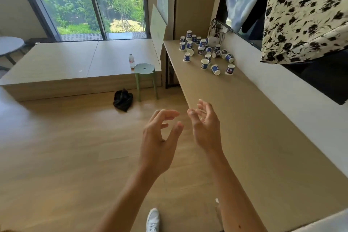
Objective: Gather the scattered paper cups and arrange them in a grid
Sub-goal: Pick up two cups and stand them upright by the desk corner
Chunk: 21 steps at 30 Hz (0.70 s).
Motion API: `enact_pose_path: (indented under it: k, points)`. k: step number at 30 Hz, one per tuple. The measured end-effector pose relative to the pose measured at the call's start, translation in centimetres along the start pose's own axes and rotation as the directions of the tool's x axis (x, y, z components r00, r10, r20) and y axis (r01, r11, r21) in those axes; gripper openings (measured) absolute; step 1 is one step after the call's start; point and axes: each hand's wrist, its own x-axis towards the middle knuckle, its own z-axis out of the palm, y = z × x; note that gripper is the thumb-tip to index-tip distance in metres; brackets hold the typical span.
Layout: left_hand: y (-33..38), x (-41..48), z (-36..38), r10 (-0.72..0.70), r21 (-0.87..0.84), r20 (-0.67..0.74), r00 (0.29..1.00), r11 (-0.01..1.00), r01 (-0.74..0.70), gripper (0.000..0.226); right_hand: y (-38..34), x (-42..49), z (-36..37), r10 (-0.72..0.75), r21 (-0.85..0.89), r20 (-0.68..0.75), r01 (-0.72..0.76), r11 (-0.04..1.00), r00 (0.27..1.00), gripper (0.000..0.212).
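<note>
Several blue-and-white paper cups (pixel 205 51) lie scattered at the far end of a long wooden counter (pixel 244 118) along the right wall. Some stand upside down, some upright, some lie on their sides, and a few are stacked. My left hand (pixel 160 137) hovers over the floor near the counter's front edge, fingers curled and apart, holding nothing. My right hand (pixel 206 126) is just right of it, at the counter's edge, palm facing left, fingers spread and empty. Both hands are well short of the cups.
A green stool (pixel 145 79) stands on the floor by the counter's far end, with a black bag (pixel 123 100) beside it. A water bottle (pixel 131 60) sits on a low wooden platform (pixel 75 66) under the window. Floral fabric (pixel 305 15) hangs above the counter on the right.
</note>
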Motion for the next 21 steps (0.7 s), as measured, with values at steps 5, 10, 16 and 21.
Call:
enact_pose_path:
  k: [5,10,16,21]
  points:
    - [-4.5,12.5,0.5,0.014,-0.009,0.077,0.997,1.000,-0.013,0.017,-0.2,10.2,4.9,0.052,0.005,-0.049,-0.052,0.999,0.997,0.052]
    - [-7.5,22.7,2.5,0.010,-0.052,0.163,0.987,0.999,-0.002,0.017,0.0,18.7,7.2,0.103,-0.002,-0.127,-0.104,0.995,0.987,0.053]
    - [-12.1,32.3,7.3,0.013,-0.105,0.281,0.960,0.994,0.017,0.018,2.1,29.0,8.2,0.154,-0.022,-0.214,-0.162,0.987,0.965,0.051]
    - [-15.2,39.5,11.6,0.031,-0.114,0.354,0.935,0.993,0.010,0.018,4.2,37.9,9.2,0.154,0.019,-0.275,-0.155,0.988,0.949,0.050]
